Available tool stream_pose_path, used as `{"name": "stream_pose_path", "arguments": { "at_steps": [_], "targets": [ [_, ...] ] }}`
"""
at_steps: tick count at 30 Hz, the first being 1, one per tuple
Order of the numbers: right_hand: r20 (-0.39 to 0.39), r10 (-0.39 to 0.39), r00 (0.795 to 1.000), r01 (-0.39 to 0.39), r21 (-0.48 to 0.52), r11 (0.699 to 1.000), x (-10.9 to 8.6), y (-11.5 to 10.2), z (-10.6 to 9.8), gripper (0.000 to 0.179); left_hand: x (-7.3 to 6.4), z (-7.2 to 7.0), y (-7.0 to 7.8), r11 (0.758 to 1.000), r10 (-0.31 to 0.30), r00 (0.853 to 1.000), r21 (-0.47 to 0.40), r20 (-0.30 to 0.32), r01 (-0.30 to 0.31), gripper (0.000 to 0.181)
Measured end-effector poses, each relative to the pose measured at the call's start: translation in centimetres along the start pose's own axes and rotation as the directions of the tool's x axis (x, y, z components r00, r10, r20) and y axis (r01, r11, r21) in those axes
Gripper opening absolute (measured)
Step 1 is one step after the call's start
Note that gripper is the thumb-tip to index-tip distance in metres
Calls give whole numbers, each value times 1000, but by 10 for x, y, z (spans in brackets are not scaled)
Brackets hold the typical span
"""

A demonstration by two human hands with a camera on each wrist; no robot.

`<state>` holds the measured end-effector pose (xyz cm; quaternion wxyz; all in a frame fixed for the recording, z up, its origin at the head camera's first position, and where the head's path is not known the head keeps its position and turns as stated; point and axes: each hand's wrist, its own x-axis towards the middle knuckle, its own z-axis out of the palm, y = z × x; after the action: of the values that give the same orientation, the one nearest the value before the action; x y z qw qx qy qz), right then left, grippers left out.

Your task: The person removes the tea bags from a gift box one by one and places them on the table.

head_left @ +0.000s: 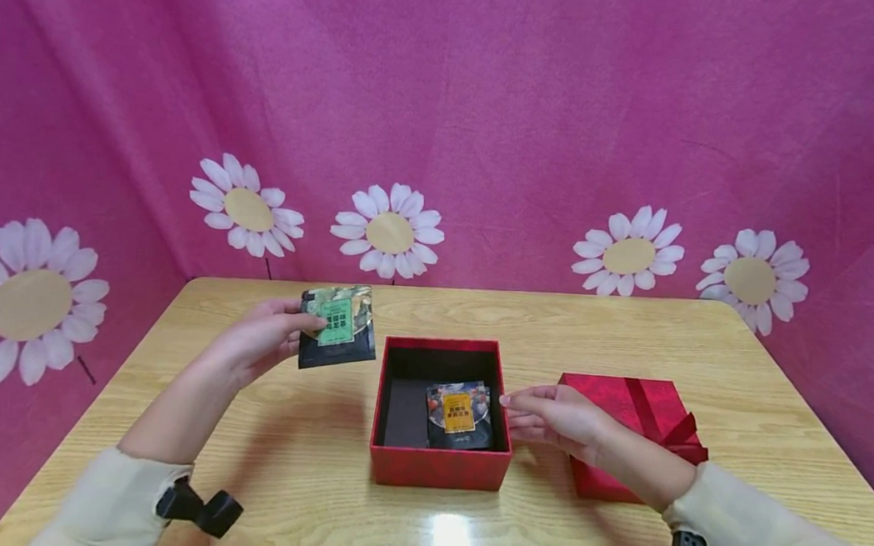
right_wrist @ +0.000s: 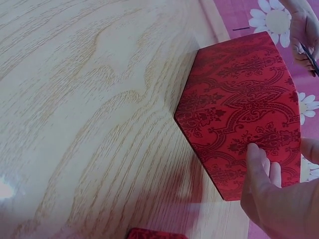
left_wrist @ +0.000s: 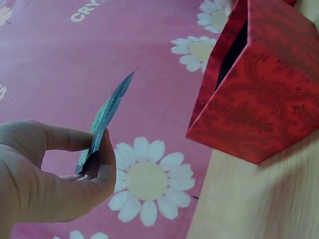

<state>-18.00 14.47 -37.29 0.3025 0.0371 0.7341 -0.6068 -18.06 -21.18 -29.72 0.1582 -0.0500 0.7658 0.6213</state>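
Observation:
My left hand [head_left: 263,337] pinches a dark tea sachet [head_left: 336,352] with a green label between thumb and fingers, raised to the left of the red gift box [head_left: 436,471]. In the left wrist view the tea sachet [left_wrist: 107,117] shows nearly edge-on. The box stands with its top off and a black inside. A second tea sachet [head_left: 457,433], with an orange label, lies in its right part. At the box's right wall is my right hand [head_left: 559,416], thumb at the rim and fingers on the patterned outer side [right_wrist: 224,109].
The red box lid [head_left: 595,387] with a ribbon and bow lies on the wooden table [head_left: 303,499] to the right, partly behind my right forearm. A pink curtain [head_left: 491,126] with white daisies hangs behind the table.

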Motion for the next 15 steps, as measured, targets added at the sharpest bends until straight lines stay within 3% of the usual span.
{"name": "stream_pose_path", "arguments": {
  "at_steps": [7, 15],
  "targets": [
    [-2, -3, 1000, 3, -2, 1000, 0, 1, 0, 56, 5, -9, -4, 1000, -12, 999, 25, -32, 13, 53],
    [0, -4, 1000, 4, 4, 1000, 1, 0, 0, 55, 28, -15, -13, 997, -66, 993, 29, -95, 69, 53]
  ]
}}
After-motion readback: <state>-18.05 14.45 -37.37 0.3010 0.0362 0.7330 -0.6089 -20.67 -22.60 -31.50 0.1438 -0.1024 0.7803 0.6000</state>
